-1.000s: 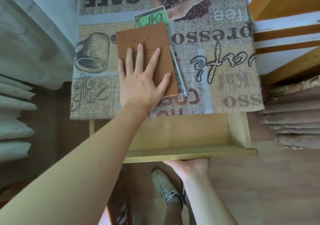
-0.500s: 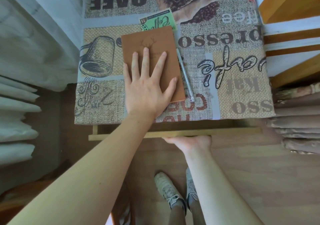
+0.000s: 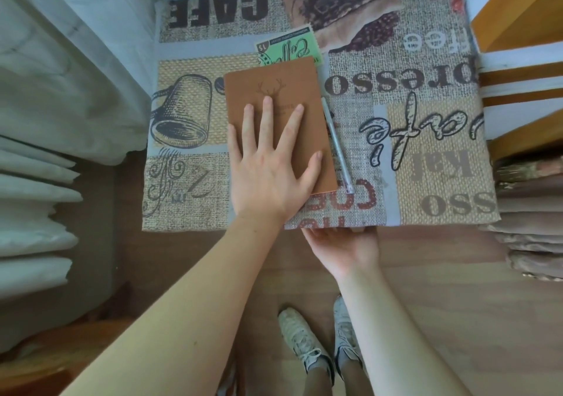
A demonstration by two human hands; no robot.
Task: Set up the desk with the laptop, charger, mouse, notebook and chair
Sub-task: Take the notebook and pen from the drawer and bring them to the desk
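A brown notebook (image 3: 274,91) with a stamped deer head lies on the desk (image 3: 426,158), which is covered by a coffee-print cloth. My left hand (image 3: 268,176) rests flat on the notebook's near half, fingers spread. A clear pen (image 3: 336,146) lies along the notebook's right edge. My right hand (image 3: 344,246) is at the desk's front edge, its fingertips tucked under the cloth's rim and hidden. The drawer is out of sight under the top. No laptop, charger, mouse or chair is in view.
A yellow wooden shelf unit (image 3: 518,30) stands against the desk's right side, with folded brown fabric (image 3: 533,213) stacked below it. White cloth and folded white layers (image 3: 36,197) fill the left. My shoes (image 3: 304,344) stand on the wooden floor before the desk.
The open drawer has slid in under the desk top, with my right hand on its front. My left hand has stayed flat on the notebook.
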